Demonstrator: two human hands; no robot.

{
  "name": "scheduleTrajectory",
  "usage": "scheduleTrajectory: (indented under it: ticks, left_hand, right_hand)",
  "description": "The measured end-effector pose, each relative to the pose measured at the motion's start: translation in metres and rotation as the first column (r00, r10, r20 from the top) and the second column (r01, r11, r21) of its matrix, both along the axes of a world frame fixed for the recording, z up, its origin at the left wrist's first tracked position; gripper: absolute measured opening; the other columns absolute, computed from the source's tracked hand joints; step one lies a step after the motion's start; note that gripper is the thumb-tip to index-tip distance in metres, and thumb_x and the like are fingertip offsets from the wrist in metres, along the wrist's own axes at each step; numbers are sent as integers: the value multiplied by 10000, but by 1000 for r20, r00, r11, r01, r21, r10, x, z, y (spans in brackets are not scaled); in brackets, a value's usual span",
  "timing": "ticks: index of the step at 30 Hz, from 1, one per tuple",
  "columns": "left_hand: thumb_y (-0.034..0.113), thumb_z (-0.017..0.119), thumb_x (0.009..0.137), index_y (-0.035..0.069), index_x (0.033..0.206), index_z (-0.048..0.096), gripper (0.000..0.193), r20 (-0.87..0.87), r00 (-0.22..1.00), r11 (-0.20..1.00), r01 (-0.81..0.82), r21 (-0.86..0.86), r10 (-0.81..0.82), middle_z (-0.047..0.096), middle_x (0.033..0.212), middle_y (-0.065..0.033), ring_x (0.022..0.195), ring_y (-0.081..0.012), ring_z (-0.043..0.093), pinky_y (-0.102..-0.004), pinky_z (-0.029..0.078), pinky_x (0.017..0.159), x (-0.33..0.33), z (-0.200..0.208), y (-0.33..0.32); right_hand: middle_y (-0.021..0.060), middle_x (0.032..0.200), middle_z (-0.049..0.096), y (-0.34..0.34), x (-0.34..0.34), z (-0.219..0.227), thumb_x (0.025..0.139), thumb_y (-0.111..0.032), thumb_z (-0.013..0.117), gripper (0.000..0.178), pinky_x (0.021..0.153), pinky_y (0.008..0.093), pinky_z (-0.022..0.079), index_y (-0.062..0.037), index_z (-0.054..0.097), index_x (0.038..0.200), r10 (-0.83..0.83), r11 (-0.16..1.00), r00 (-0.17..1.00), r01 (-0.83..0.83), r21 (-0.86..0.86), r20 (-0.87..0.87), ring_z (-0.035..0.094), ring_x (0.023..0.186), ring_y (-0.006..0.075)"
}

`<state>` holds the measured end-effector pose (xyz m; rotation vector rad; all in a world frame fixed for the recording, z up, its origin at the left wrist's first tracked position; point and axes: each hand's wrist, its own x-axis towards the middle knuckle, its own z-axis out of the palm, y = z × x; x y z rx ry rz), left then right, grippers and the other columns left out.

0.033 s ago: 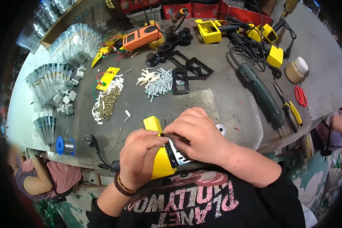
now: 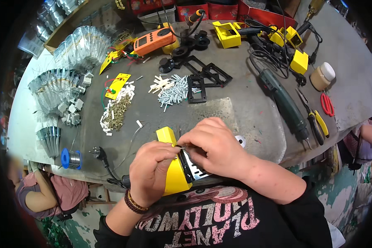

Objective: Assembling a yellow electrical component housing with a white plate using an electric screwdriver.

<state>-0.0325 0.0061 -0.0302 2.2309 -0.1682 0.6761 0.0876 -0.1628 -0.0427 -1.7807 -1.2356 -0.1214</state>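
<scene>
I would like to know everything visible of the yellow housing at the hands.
The yellow housing is long and boxy, apparently plastic. It is at the near edge of the table, its length running away from the person. A black strip and a shiny slotted metal plate line its right side. The left hand covers part of its middle; the right hand overlaps the plate.

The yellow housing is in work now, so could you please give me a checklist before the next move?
1. Left hand and right hand at the yellow housing: ok.
2. Slotted metal plate seated: cannot tell, partly covered.
3. Small piece between the hands identified: cannot tell, too small.
4. Black plug disconnected: ok, lies loose on the table.
5. Electric screwdriver clear of the hands: ok, lies at right.
</scene>
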Motion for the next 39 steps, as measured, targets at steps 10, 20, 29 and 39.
scheduleTrajectory:
  ticks: [10, 20, 29, 39]
  left_hand:
    - [4, 697, 873, 18, 951, 672, 83, -49, 992, 990, -123, -66, 120, 693, 926, -131, 892, -303, 672, -365, 524, 815, -3, -3, 3]
    - [79, 800, 760, 56, 1046, 668, 315, -132, 990, 997, 45, -57, -52, 706, 1011, -85, 996, -288, 657, -400, 491, 898, 2, -4, 6]
    - [354, 915, 539, 100, 1516, 365, 1149, -327, 940, 907, 220, 359, -99, 582, 1367, -84, 1332, -311, 481, -605, 280, 1075, 0, 29, -4]
    - [233, 895, 517, 36, 1381, 503, 968, -234, 960, 909, 227, 350, -150, 632, 1197, -78, 1181, -317, 550, -496, 324, 1073, 6, 26, -5]
  right_hand:
    - [35, 779, 677, 1, -6, -1, 753, -37, 775, 154, 830, 371, 457, -88, 702, 878, -86, 995, 990, 91, 44, -110, 645, 773, 234]
    - [43, 769, 684, -9, -16, 6, 819, -103, 723, 65, 879, 402, 438, -93, 678, 866, -110, 990, 994, 107, 88, 25, 657, 812, 233]
    - [52, 827, 662, -35, -13, 35, 837, -150, 712, 77, 944, 443, 430, -101, 656, 858, -12, 991, 966, -24, -133, -257, 638, 831, 254]
    - [37, 812, 591, -34, -40, 10, 704, -46, 754, 173, 944, 419, 440, -112, 662, 835, -36, 978, 995, 54, -201, 91, 595, 867, 272]
